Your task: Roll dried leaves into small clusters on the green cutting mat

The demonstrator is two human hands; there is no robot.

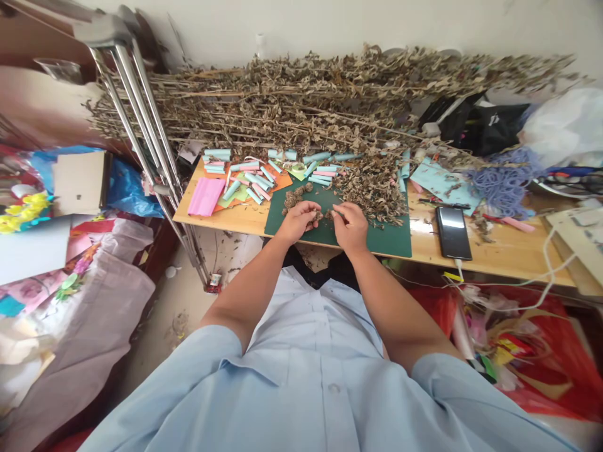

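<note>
Over the front of a green mat (386,240), my left hand (301,221) is closed on a clump of dried leaves (315,220). Close by on its right, my right hand (351,227) has thumb and forefinger pinched on a small bit of dried leaf, a small gap apart from the left hand. A little pile of crumpled leaf balls (294,196) lies just beyond my left hand. Behind my right hand spreads a larger heap of loose dried leaves (372,188) on the mat.
Long dried stalks (282,113) stretch along the wall. Rolled blue and pink papers (259,182) and a pink sheet (206,196) lie left of the mat. A phone (453,233) with a cable and purple cord (506,182) are at right. Metal crutches (146,119) lean at left.
</note>
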